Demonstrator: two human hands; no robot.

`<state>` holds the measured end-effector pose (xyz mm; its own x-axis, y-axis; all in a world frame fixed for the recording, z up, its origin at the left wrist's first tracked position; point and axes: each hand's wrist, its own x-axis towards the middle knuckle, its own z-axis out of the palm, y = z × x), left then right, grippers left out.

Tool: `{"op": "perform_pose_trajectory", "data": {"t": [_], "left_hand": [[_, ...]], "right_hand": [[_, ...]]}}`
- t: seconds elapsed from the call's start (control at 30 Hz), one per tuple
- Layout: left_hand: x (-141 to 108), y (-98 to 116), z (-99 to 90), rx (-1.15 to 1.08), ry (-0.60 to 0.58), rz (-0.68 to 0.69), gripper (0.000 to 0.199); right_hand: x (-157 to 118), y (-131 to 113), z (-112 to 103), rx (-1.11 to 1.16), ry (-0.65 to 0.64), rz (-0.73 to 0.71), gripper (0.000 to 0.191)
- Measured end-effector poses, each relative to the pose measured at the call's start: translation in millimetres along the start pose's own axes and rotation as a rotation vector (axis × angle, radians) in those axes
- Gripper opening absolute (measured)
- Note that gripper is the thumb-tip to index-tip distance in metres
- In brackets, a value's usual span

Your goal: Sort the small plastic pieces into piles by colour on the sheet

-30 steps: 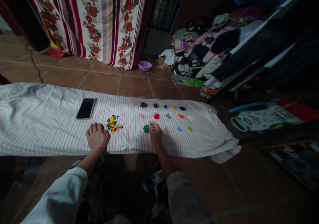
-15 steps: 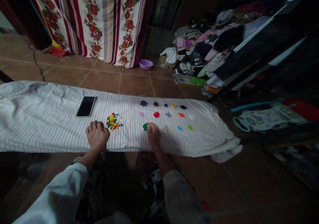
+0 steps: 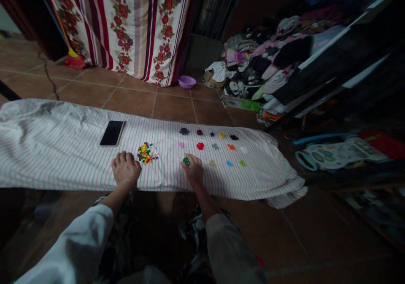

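A small cluster of dark green, plastic-looking pieces [image 3: 186, 161] is lying within the curve of the right hand [image 3: 194, 170], whose thumb and forefinger are standing apart with the green showing between them; I cannot tell whether the tips are pinching any single piece.

Farther along the same near row, beige pieces [image 3: 211, 163], sky-blue pieces [image 3: 229, 163] and lime-green pieces [image 3: 242, 163] are sitting in their own clusters. The middle row is carrying lilac pieces [image 3: 181, 145], red pieces [image 3: 200, 146], light grey pieces [image 3: 215, 146], orange pieces [image 3: 231, 147] and white pieces [image 3: 244, 149], while the far row is showing dark grey pieces [image 3: 184, 131], dark brown pieces [image 3: 199, 132], purple pieces [image 3: 212, 134], yellow pieces [image 3: 222, 135] and black pieces [image 3: 233, 137]. Each cluster is standing clear of the next, so the separating by colour is looking well along.

What is left is lying off to the left: a jumbled, many-coloured heap of plastic pieces [image 3: 147, 153], largely yellow, red and green. Just beside it, the left hand [image 3: 126, 169] is resting knuckles up on the long tabletop draped in white cloth with pink and green stripes [image 3: 63, 149]. Its fingers are bending loosely; the underside is not showing, so I cannot tell whether they are gripping anything.

Beyond that hand, a slim rectangular phone with a dark screen [image 3: 112, 133] is lying flat. Past the tabletop, a lilac plastic bowl [image 3: 187, 81] is standing on the reddish-brown tiled floor [image 3: 174, 108] beside a flowered, striped fabric curtain [image 3: 139, 27]
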<state>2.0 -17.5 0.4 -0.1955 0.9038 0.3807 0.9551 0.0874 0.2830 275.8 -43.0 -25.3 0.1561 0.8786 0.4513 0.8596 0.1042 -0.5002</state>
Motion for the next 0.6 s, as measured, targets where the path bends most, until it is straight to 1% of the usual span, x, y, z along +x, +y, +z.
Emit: {"op": "perform_pose_trajectory", "data": {"t": [0.2, 0.6], "left_hand": [[0.9, 0.4, -1.7, -0.012, -0.018, -0.002, 0.031], [1.2, 0.2, 0.1, -0.007, -0.028, -0.014, 0.033]], "right_hand": [[1.0, -2.1, -1.1, -0.014, -0.023, -0.007, 0.029], [1.3, 3.1, 1.9, -0.025, -0.015, -0.035, 0.031]]}}
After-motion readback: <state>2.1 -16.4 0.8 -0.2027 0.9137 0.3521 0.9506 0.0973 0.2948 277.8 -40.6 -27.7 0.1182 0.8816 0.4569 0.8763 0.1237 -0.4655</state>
